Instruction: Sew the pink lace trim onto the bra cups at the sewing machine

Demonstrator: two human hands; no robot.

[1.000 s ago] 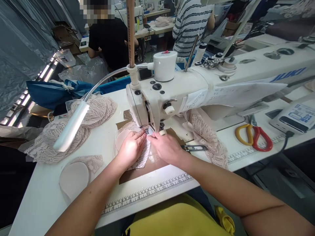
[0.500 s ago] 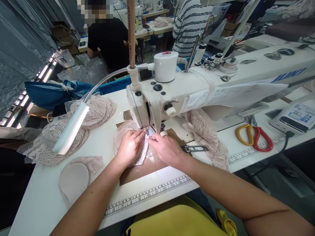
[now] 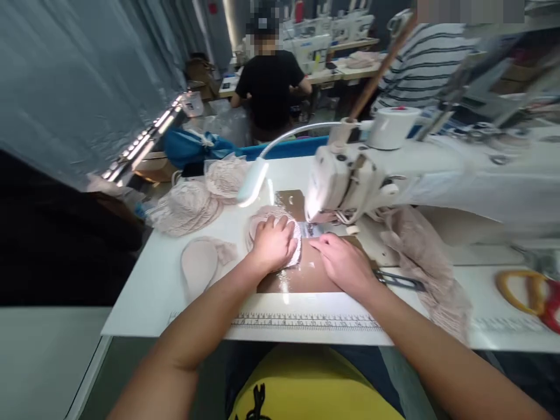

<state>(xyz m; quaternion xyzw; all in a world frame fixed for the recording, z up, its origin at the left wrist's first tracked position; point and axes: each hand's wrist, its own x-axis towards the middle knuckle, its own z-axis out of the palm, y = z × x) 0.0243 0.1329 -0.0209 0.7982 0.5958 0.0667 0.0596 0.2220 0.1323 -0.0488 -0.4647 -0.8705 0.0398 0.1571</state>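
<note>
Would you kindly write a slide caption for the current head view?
Left hand on a lace piece, right hand over a brown sheet, in front of a white sewing machine.

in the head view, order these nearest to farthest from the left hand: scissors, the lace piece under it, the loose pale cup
1. Lace piece, directly under the left hand
2. Pale cup, on the table to that hand's left
3. Scissors, far right, beyond the right hand
</note>
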